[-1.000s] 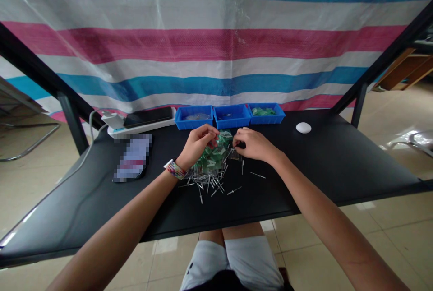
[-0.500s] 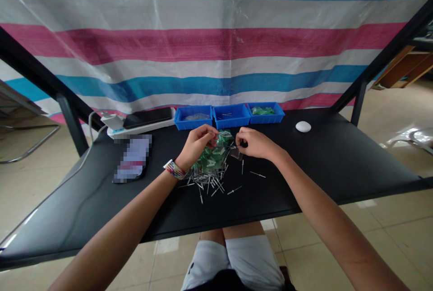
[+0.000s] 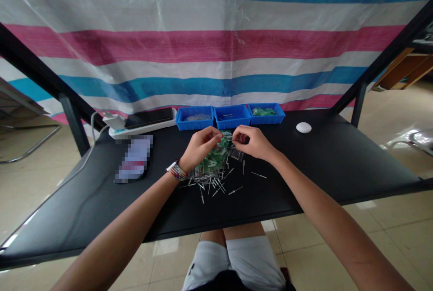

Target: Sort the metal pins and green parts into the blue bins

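Note:
My left hand (image 3: 202, 149), with a beaded bracelet (image 3: 177, 171) at its wrist, is closed in a pinch above a pile of green pieces (image 3: 214, 159). My right hand (image 3: 253, 143) faces it just to the right, thumb and fingers also pinched together. What either hand holds is too small to make out; a thin light line shows between the fingertips. Silvery pop rivets (image 3: 207, 181) lie heaped at the near side of the green pieces. Small clear bags (image 3: 236, 154) lie partly beneath my right hand. A few loose rivets (image 3: 259, 174) are scattered to the right.
Three blue bins stand along the back: the left bin (image 3: 193, 124) with clear bags, the middle bin (image 3: 233, 122) with a few rivets, the right bin (image 3: 270, 119) with green pieces. A phone (image 3: 135, 158), a power strip (image 3: 145, 128) and a white mouse (image 3: 303, 127) share the black table (image 3: 324, 164).
My right hand has moved slightly left, closer to my left hand. My left hand has shifted a little to the right, still pinched. The pile looks much the same.

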A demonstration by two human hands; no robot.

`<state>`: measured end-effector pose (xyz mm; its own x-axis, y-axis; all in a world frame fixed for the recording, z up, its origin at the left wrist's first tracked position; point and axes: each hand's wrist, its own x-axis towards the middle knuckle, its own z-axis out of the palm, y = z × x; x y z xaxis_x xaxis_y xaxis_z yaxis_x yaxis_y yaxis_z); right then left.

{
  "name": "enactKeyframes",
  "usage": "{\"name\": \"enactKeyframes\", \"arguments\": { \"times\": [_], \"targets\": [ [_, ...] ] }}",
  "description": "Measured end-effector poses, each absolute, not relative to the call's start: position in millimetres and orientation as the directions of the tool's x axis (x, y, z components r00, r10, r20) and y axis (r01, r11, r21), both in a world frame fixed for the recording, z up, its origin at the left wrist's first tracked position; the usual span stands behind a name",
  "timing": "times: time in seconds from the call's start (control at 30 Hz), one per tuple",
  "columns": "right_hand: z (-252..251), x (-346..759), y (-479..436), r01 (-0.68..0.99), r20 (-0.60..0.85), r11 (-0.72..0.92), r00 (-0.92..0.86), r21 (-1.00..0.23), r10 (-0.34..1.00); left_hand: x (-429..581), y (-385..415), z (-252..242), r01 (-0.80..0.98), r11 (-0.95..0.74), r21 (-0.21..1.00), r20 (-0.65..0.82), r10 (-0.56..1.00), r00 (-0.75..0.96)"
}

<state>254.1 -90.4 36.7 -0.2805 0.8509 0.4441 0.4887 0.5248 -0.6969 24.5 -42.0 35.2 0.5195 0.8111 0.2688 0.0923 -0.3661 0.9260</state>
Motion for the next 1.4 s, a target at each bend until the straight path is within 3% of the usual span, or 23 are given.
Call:
{"name": "enactKeyframes", "arguments": {
  "times": [0.43, 0.67, 0.87, 1.07, 1.3, 1.4],
  "targets": [
    [42, 246, -95, 0.397, 0.511, 0.527, -0.155, -0.751, 0.845, 24, -46, 39, 0.081, -0.394, 0.915, 0.283, 0.773, 0.568],
    [34, 245, -91, 0.164, 0.358, 0.365, -0.071, -0.916, 0.931, 26, -44, 37, 0.051, -0.417, 0.908, 0.337, 0.795, 0.504],
    [33, 245, -89, 0.023, 0.297, 0.299, -0.061, -0.954, 0.953, 27, -46, 39, 0.019, -0.389, 0.921, 0.331, 0.809, 0.486],
    [29, 245, -85, 0.037, 0.333, 0.335, -0.038, -0.942, 0.942, 28, -46, 38, -0.015, -0.387, 0.922, 0.346, 0.803, 0.485],
    [15, 268, -56, 0.234, 0.455, 0.391, 0.407, -0.89, 0.792, 27, -45, 35, -0.059, -0.381, 0.923, 0.355, 0.779, 0.516],
    [8, 273, -45, 0.31, 0.471, 0.369, 0.384, -0.876, 0.794, 28, -45, 33, -0.068, -0.371, 0.926, 0.348, 0.771, 0.533]
  ]
}}
